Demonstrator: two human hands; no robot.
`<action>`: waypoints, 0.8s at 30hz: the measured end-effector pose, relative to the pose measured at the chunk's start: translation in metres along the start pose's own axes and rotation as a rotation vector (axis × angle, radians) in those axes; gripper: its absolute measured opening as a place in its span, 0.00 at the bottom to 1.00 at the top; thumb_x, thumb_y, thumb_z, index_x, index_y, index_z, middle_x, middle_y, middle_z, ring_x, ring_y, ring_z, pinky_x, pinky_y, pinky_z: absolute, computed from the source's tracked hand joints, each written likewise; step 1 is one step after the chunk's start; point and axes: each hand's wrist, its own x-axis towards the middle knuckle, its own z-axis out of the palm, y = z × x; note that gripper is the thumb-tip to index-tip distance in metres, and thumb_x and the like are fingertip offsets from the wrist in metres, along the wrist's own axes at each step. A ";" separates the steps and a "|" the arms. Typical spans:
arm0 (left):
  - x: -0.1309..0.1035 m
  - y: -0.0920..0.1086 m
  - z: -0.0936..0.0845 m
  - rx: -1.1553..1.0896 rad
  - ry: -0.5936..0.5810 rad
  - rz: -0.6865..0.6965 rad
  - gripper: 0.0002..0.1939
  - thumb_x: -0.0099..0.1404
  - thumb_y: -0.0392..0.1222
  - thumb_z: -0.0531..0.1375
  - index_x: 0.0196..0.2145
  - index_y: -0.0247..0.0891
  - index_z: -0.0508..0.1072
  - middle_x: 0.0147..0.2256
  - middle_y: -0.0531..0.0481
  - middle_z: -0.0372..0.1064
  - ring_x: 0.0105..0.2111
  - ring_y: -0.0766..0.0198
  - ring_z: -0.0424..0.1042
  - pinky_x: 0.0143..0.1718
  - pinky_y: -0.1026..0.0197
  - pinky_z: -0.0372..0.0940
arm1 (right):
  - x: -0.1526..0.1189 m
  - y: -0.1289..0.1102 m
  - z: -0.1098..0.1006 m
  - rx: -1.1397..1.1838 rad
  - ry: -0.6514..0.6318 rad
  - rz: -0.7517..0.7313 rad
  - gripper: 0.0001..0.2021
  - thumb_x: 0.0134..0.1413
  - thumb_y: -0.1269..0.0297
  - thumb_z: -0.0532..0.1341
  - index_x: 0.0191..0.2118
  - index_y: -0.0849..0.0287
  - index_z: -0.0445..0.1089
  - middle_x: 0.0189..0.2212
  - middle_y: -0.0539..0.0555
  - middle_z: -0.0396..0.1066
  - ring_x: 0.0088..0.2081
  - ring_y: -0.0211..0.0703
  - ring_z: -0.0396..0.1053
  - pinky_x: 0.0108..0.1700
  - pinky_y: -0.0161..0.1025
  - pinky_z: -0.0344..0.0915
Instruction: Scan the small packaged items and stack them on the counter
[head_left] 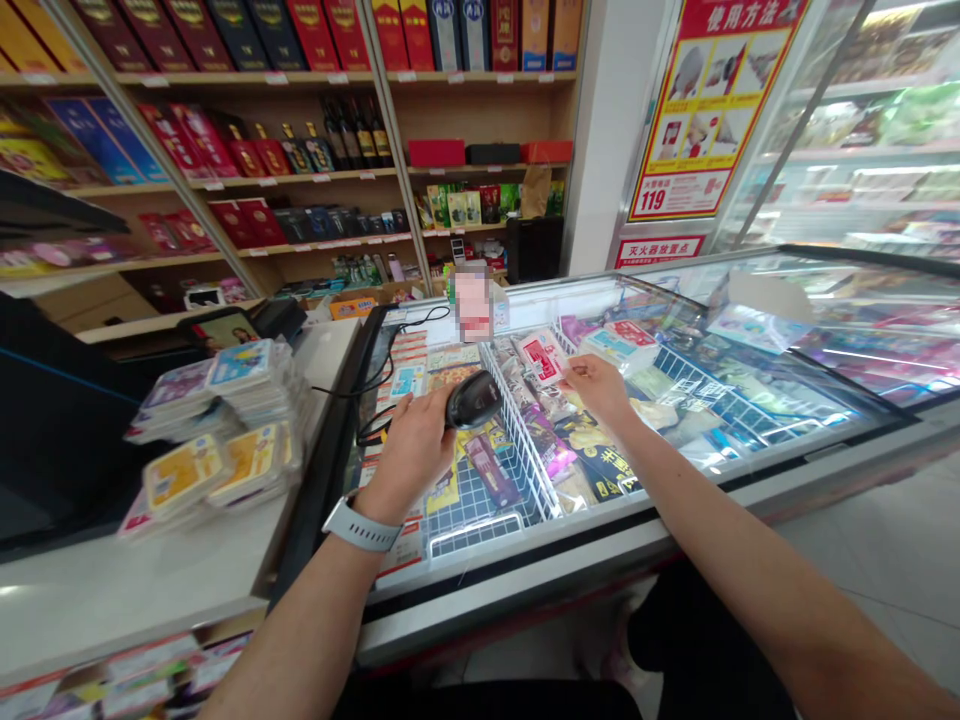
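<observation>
My left hand (415, 447), with a grey watch on its wrist, is wrapped round a black handheld scanner (474, 400) over the glass top of a chest freezer. The scanner's head points right. Between the fingertips of my right hand (598, 392) is the edge of a small red and white pack (543, 358), held just right of the scanner. Beyond my right hand, similar red and blue packs (619, 345) rest on the glass. White wire baskets (517, 430) with bagged goods show beneath.
Stacked flat packs (247, 375) stand on the white counter (187, 565) at the left. A black cable (388, 365) loops over the freezer's left edge. An open box (772, 305) sits on the glass at the right. Shelves (300, 80) with boxes and bottles line the back.
</observation>
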 end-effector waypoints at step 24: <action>0.001 -0.001 0.008 0.005 0.021 0.008 0.31 0.63 0.29 0.54 0.64 0.38 0.63 0.60 0.41 0.72 0.59 0.50 0.72 0.70 0.41 0.53 | -0.002 -0.003 0.010 0.394 -0.079 0.152 0.10 0.49 0.63 0.71 0.35 0.58 0.71 0.28 0.52 0.79 0.33 0.45 0.81 0.44 0.45 0.80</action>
